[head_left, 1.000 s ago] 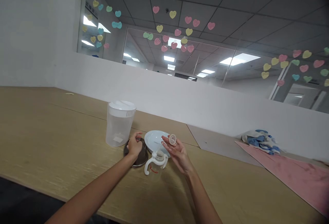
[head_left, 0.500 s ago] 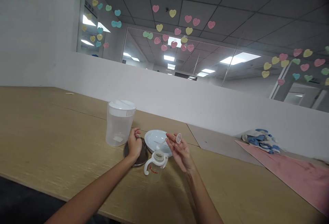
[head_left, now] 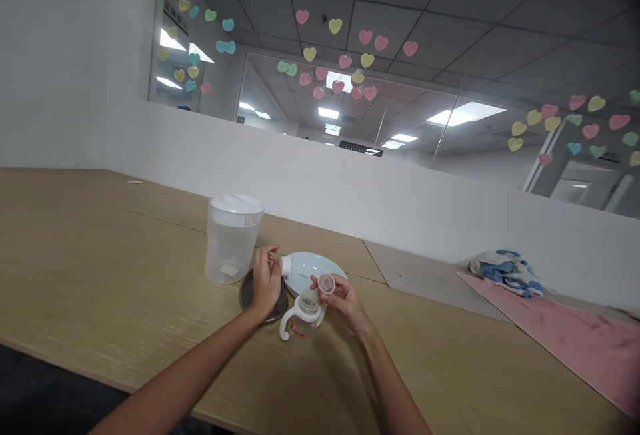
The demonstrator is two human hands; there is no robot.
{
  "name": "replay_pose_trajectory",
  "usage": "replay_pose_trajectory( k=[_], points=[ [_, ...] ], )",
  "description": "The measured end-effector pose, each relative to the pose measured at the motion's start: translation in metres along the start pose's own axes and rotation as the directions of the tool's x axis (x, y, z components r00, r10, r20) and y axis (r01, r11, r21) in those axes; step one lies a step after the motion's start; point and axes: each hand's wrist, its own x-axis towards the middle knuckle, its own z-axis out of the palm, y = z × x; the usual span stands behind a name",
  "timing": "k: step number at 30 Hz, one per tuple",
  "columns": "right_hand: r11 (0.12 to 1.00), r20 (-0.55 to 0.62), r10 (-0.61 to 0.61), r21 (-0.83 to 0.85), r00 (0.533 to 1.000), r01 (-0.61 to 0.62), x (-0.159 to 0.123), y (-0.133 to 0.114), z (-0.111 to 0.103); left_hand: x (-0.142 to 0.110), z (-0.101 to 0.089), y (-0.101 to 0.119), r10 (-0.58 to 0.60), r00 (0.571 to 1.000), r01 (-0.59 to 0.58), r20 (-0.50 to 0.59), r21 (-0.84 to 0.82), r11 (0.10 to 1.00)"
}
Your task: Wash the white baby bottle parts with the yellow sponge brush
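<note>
My left hand (head_left: 267, 282) is closed on a white bottle ring (head_left: 285, 266), held over the edge of a dark round tray (head_left: 276, 316). Between the fingers of my right hand (head_left: 346, 302) is a clear bottle nipple (head_left: 327, 283), its round end facing me. Just below and left of it stands an uncapped baby bottle (head_left: 309, 300) with white curved handles and red print on its clear body. Behind the bottle lies a pale blue plate (head_left: 315, 263), partly covered by my right fingers. My left hand and forearm hide part of the dark tray.
Left of my hands stands a clear plastic pitcher (head_left: 231, 248) with a white lid. To the far right are a crumpled blue and white cloth (head_left: 507, 273) and a pink cloth (head_left: 565, 328). A white wall (head_left: 320, 192) under a window bounds the wooden table (head_left: 125, 275).
My right hand has moved left with the nipple, closer to the bottle mouth, and its fingers have closed in. My left hand has turned slightly, bringing the white ring into view.
</note>
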Motion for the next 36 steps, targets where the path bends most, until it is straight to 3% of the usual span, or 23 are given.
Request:
replay_pose_trajectory(
  k=[7, 14, 20, 28, 32, 36],
  points=[
    [0.997, -0.074, 0.037, -0.059, 0.997, -0.041, 0.002, 0.008, -0.001, -0.005, -0.004, 0.013, 0.155, 0.985, -0.159, 0.075, 0.05, 0.986],
    [0.983, 0.031, -0.12, -0.134, 0.992, 0.123, 0.002, 0.003, 0.003, -0.008, -0.003, 0.014, 0.179, 0.98, -0.183, 0.082, 0.047, 0.982],
    [0.962, 0.104, -0.075, -0.255, 0.992, 0.1, 0.005, 0.011, -0.003, -0.009, -0.004, 0.018, 0.208, 0.975, -0.213, 0.082, 0.048, 0.976],
    [0.91, 0.093, -0.092, -0.397, 0.991, 0.122, 0.006, 0.019, -0.005, -0.01, -0.006, 0.02, 0.231, 0.967, -0.238, 0.105, 0.058, 0.97],
    [0.909, -0.035, -0.083, -0.411, 0.996, 0.061, 0.008, 0.024, -0.005, -0.012, -0.006, 0.02, 0.257, 0.96, -0.264, 0.11, 0.052, 0.963],
    [0.952, -0.128, -0.026, -0.305, 0.991, -0.014, 0.009, 0.029, -0.006, -0.017, -0.005, 0.019, 0.35, 0.925, -0.36, 0.148, 0.046, 0.932]
  ],
)
